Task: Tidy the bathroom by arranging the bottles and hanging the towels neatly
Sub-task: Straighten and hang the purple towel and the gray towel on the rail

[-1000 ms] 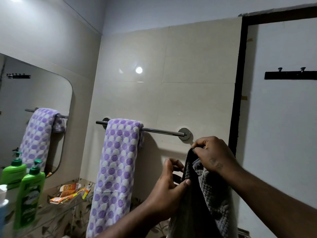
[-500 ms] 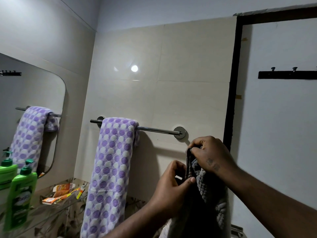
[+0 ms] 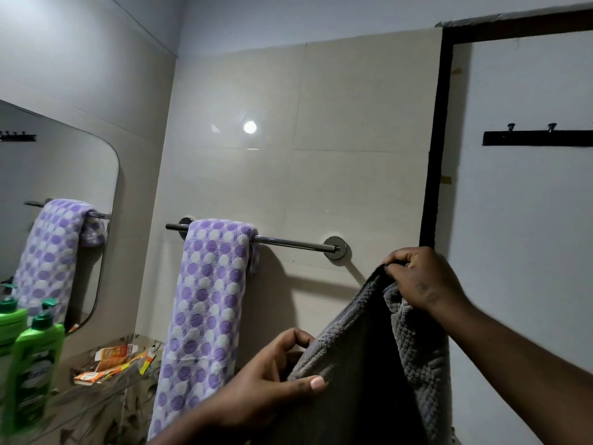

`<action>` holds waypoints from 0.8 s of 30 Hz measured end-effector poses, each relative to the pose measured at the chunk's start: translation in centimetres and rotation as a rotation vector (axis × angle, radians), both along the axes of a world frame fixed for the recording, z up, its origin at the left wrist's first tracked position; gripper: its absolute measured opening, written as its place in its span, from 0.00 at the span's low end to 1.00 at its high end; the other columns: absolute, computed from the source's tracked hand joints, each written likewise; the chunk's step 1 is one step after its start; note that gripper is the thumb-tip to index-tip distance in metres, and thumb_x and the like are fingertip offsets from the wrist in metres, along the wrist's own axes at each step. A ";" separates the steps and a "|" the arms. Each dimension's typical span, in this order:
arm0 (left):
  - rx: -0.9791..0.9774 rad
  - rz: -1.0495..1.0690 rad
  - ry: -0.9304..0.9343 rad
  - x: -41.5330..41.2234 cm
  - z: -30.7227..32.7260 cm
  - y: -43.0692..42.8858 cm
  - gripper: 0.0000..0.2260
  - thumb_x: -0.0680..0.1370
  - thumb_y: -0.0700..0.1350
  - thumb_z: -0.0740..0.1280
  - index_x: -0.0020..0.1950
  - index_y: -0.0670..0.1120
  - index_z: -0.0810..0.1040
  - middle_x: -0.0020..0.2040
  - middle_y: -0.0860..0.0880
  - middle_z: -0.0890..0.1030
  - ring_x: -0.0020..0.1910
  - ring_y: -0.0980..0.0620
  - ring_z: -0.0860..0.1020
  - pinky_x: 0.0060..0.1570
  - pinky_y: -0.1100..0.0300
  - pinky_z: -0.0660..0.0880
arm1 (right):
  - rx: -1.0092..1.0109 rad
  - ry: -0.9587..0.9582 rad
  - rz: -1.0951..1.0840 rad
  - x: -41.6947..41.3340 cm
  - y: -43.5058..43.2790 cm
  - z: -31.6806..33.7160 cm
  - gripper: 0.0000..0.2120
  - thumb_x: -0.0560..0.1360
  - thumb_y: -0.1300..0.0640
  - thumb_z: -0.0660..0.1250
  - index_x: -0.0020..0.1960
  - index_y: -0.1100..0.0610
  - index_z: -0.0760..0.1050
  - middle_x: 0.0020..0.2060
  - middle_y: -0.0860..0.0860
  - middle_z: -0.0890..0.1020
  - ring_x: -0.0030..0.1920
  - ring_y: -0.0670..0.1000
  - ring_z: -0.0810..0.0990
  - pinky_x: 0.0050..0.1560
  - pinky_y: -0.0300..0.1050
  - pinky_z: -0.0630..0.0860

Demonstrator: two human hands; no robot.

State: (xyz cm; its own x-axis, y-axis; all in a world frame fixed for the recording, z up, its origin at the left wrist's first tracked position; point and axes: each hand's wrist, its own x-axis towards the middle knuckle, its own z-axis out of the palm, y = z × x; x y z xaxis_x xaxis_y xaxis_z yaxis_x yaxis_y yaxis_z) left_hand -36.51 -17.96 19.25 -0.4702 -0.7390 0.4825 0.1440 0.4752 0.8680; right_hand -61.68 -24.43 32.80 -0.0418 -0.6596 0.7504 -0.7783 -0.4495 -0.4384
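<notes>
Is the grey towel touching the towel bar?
Apart. In the head view, tiled wall shows between the grey towel and the towel bar.

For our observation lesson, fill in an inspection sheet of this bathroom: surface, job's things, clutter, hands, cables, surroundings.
Surface: glass shelf below the mirror.
Job's things: purple dotted towel draped over the towel rail; grey towel held up, not yet hung; green bottle on the shelf.
Clutter: orange packets on the shelf.
Hands: left hand pinches the grey towel's edge; right hand grips its top corner.
Cables: nothing seen.
Surroundings: tiled wall, hook rack.
</notes>
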 end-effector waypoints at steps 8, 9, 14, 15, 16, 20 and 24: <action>0.035 -0.100 -0.109 2.9 1.4 1.6 0.11 0.78 0.29 0.68 0.55 0.41 0.72 0.49 0.47 0.79 0.48 0.52 0.76 0.51 0.62 0.75 | -0.004 -0.022 -0.018 -0.7 -0.9 0.4 0.13 0.73 0.56 0.71 0.31 0.46 0.79 0.30 0.41 0.84 0.33 0.45 0.82 0.42 0.44 0.79; 0.041 -0.101 -0.191 2.9 1.5 1.8 0.10 0.80 0.30 0.67 0.56 0.42 0.72 0.50 0.49 0.78 0.49 0.52 0.75 0.51 0.62 0.73 | -0.007 -0.019 -0.016 -0.6 -0.9 0.5 0.12 0.73 0.57 0.71 0.32 0.46 0.80 0.29 0.42 0.84 0.31 0.44 0.81 0.40 0.43 0.78; 0.016 -0.061 -0.441 3.4 0.5 1.8 0.08 0.83 0.36 0.65 0.62 0.44 0.72 0.56 0.51 0.75 0.56 0.52 0.72 0.58 0.58 0.68 | -0.009 -0.010 0.002 -0.7 -0.8 1.1 0.09 0.71 0.57 0.68 0.35 0.49 0.84 0.28 0.46 0.85 0.28 0.48 0.81 0.37 0.44 0.79; 0.022 -0.048 -0.466 3.4 0.6 2.0 0.08 0.83 0.36 0.65 0.62 0.43 0.73 0.56 0.52 0.76 0.57 0.52 0.73 0.58 0.57 0.68 | -0.011 -0.010 0.006 -0.8 -0.8 1.2 0.09 0.71 0.57 0.68 0.35 0.49 0.84 0.29 0.45 0.85 0.30 0.47 0.82 0.38 0.44 0.80; 0.029 -0.033 -0.492 3.5 0.5 1.9 0.08 0.83 0.36 0.65 0.61 0.44 0.73 0.55 0.53 0.76 0.55 0.54 0.73 0.57 0.58 0.68 | -0.014 -0.012 0.008 -0.9 -0.8 1.3 0.09 0.71 0.58 0.68 0.35 0.49 0.85 0.30 0.45 0.85 0.31 0.47 0.82 0.39 0.44 0.80; 0.063 0.018 -0.597 3.7 0.7 2.5 0.06 0.83 0.39 0.66 0.52 0.49 0.80 0.43 0.62 0.80 0.45 0.66 0.77 0.49 0.69 0.71 | -0.029 -0.050 -0.015 -1.6 -1.2 1.6 0.09 0.71 0.57 0.69 0.36 0.49 0.85 0.32 0.44 0.86 0.35 0.47 0.83 0.42 0.44 0.80; 0.058 0.112 -0.609 6.3 -0.5 1.0 0.26 0.84 0.29 0.57 0.37 0.53 0.83 0.41 0.58 0.82 0.40 0.78 0.77 0.52 0.73 0.70 | -0.026 -0.083 -0.031 -2.8 -1.5 1.6 0.08 0.72 0.58 0.69 0.37 0.50 0.85 0.33 0.43 0.85 0.36 0.48 0.82 0.40 0.42 0.76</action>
State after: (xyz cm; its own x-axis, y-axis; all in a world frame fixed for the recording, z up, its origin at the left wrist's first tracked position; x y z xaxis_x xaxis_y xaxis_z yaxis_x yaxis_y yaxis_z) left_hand -30.17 -16.93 18.79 -0.5665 -0.8168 0.1090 -0.4336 0.4079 0.8035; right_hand -64.50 -25.96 34.41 -0.1249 -0.6374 0.7604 -0.7537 -0.4375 -0.4905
